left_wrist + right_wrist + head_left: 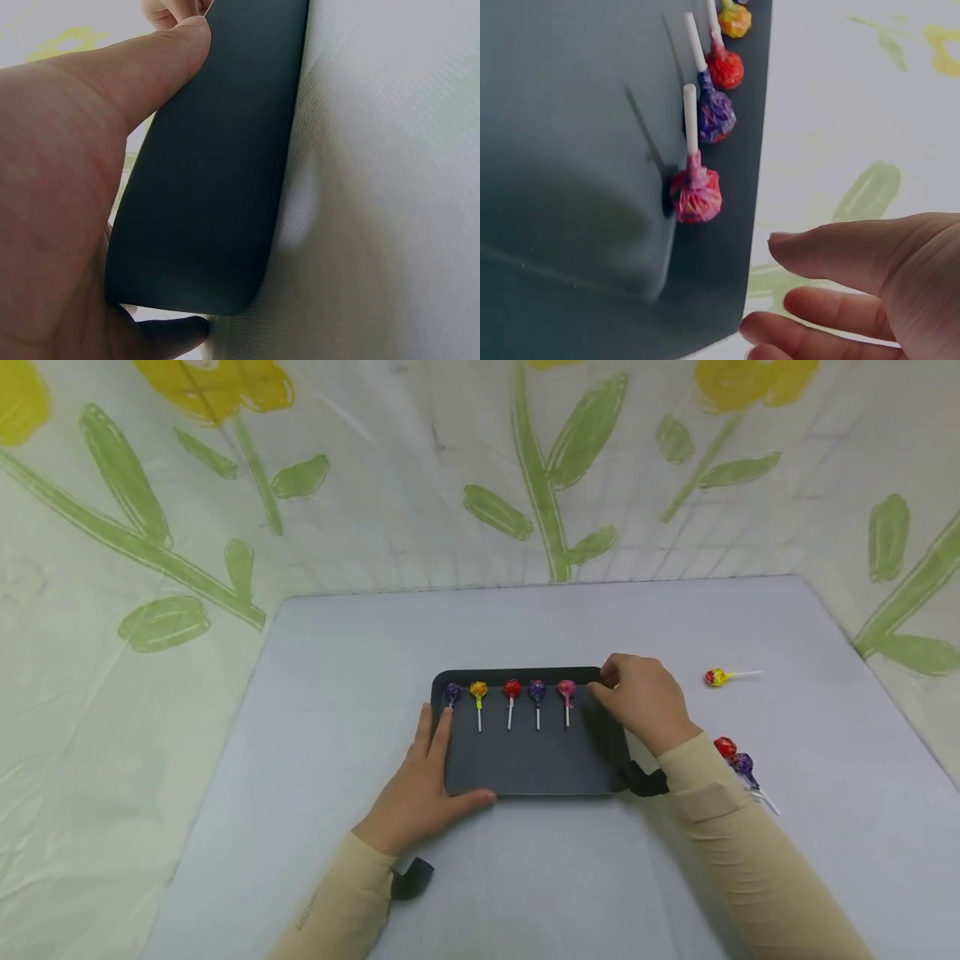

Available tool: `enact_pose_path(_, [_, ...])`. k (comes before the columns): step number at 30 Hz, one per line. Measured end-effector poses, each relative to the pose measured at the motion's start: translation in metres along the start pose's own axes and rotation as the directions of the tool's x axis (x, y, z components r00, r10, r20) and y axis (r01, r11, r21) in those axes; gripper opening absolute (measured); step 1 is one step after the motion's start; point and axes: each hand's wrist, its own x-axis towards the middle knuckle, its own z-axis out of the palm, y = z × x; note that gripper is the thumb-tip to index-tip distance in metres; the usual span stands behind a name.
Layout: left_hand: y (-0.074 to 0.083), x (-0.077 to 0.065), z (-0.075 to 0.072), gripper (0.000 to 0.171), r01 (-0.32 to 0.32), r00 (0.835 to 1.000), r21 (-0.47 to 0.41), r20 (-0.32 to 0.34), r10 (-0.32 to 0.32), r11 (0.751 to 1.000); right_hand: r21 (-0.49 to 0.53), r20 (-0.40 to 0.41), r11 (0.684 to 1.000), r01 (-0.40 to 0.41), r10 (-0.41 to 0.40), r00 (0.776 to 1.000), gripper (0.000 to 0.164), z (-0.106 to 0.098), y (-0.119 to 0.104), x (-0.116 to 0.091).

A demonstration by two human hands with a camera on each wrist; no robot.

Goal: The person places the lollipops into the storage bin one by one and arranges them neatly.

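A dark grey rectangular tray (532,768) lies on the white table. Along its far edge several wrapped lollipops form a row, sticks toward the person: purple (453,692), yellow (478,690), red (512,689), another purple (537,690) and pink (567,689). My left hand (417,789) rests against the tray's left side and near-left corner, fingers extended and thumb along the near edge. At the far-right corner is my right hand (647,702). In the right wrist view its thumb and fingers stand apart beside the rim, near the pink lollipop (697,195), holding nothing.
Right of the tray, a red-and-yellow lollipop (717,677) lies on the white tabletop (360,652). A red lollipop (725,747) and a purple one (742,764) lie together by the right sleeve, partly hidden. Behind hangs a pale sheet (397,485) with painted flowers.
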Motion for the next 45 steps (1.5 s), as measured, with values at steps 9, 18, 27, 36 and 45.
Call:
enact_pose_path(9, [-0.001,-0.001,-0.001,0.132,0.011,1.000,0.001,0.002,-0.011,1.000,0.006,-0.001,1.000,-0.023,0.023,1.000,0.034,-0.007,0.008,-0.006])
enact_pose_path(18, [-0.002,0.000,-0.001,0.131,0.017,1.000,0.010,0.010,-0.017,1.000,0.004,-0.024,0.998,-0.057,0.057,0.998,0.033,-0.011,0.020,-0.020])
enact_pose_path(27, [-0.002,0.001,0.000,0.131,0.018,1.000,0.013,0.015,-0.018,1.000,0.019,-0.016,0.994,-0.105,0.105,0.994,0.032,-0.014,0.038,-0.036])
enact_pose_path(36, [0.000,0.001,0.001,0.131,0.013,1.000,0.005,0.019,-0.013,1.000,0.005,0.004,0.984,-0.177,0.177,0.984,0.037,-0.025,0.064,-0.058])
enact_pose_path(45, [0.000,0.001,0.001,0.131,0.013,1.000,0.007,0.009,-0.013,1.000,-0.017,0.001,0.972,-0.233,0.233,0.972,0.043,-0.031,0.092,-0.076])
